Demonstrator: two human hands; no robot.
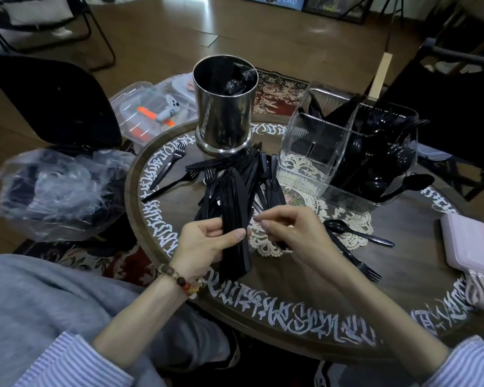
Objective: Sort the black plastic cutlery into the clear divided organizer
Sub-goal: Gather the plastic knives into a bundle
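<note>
1. Where the round dark wooden table (305,286) meets the patterned rug, brown floorboards and black chair frames are seen beyond.
2. White script is painted around the table's rim; it cannot be read. Engraving on the steel canister (224,113) is too blurred to read.
3. A bundle of black knives (235,216) is gripped by the left hand (204,241), thumb across the handles.
4. The right hand (288,227) is held just beside the bundle, fingers curled in a narrow pinch; what is pinched cannot be told.
5. Loose cutlery (252,174) is piled mid-table; the clear organizer (310,152) stands at the far right, its right compartments filled.
6. Bare tabletop is left along the near edge; a pink power bank (470,244) lies at the right edge.
</note>
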